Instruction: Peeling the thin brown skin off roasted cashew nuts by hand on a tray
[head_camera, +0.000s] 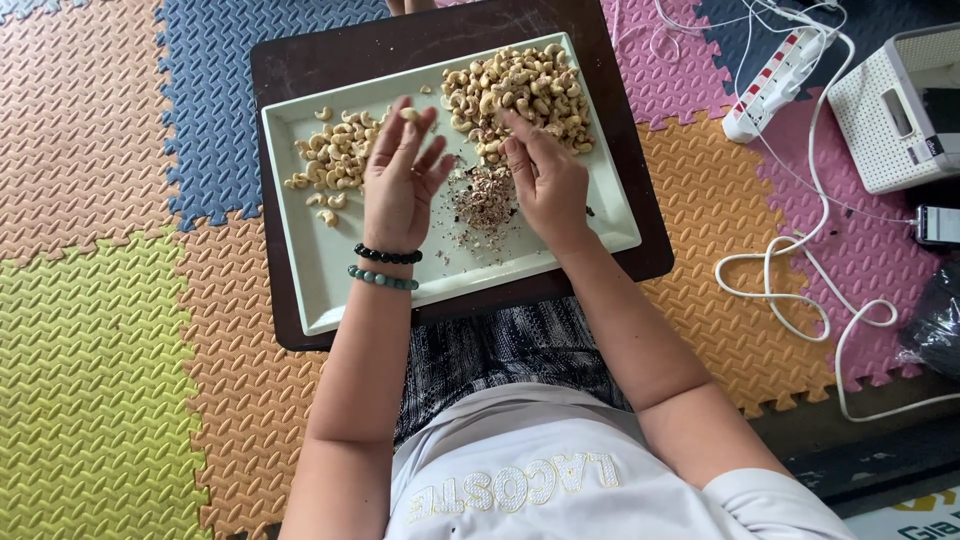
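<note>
A pale rectangular tray rests on a dark brown low table. At its far right lies a big heap of unpeeled cashews; a smaller heap of peeled cashews lies at the far left. A pile of brown skins sits in the middle. My left hand, two bead bracelets on its wrist, hovers over the tray with a single cashew at its fingertips. My right hand is beside the skins, its forefinger stretched into the big heap.
Coloured foam floor tiles surround the table. To the right lie a white power strip, looping white cables, a white perforated box and a black bag. My lap lies under the table's near edge.
</note>
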